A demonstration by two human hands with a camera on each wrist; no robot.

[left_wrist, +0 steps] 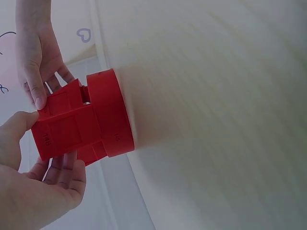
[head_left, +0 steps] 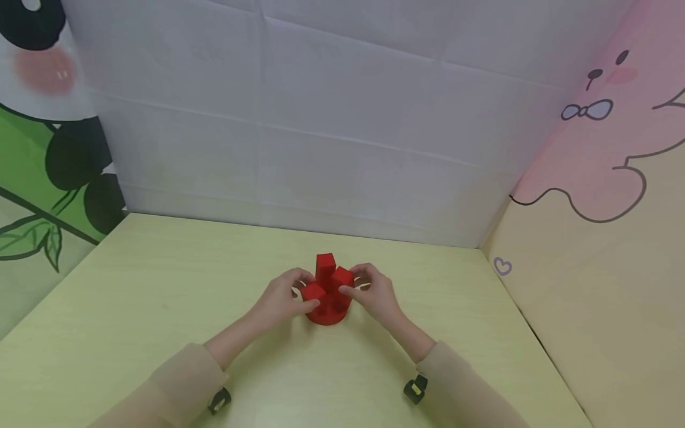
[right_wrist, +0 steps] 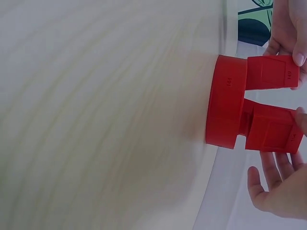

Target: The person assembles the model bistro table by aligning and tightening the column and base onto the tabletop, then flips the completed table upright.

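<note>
A round red base (head_left: 327, 319) stands on the table with red square blocks rising from it. My left hand (head_left: 280, 297) pinches the left block (head_left: 313, 291) between thumb and fingers. On the other side my right hand (head_left: 377, 293) holds the right block (head_left: 343, 277) the same way. Behind them rises a third block (head_left: 325, 264), touched by neither hand. In the right wrist view, a narrow neck (right_wrist: 245, 117) shows between the right-hand block (right_wrist: 273, 128) and the base (right_wrist: 226, 101). Small raised digits mark the blocks and base. The base's middle is partly hidden.
The pale wood-grain table (head_left: 187, 297) spreads around the base. A white sheet (head_left: 321, 119) hangs along its back edge. Printed panels stand at both sides, a panda-like figure (head_left: 53, 119) left and a pink figure (head_left: 605, 137) right. Dark wrist straps show below both sleeves.
</note>
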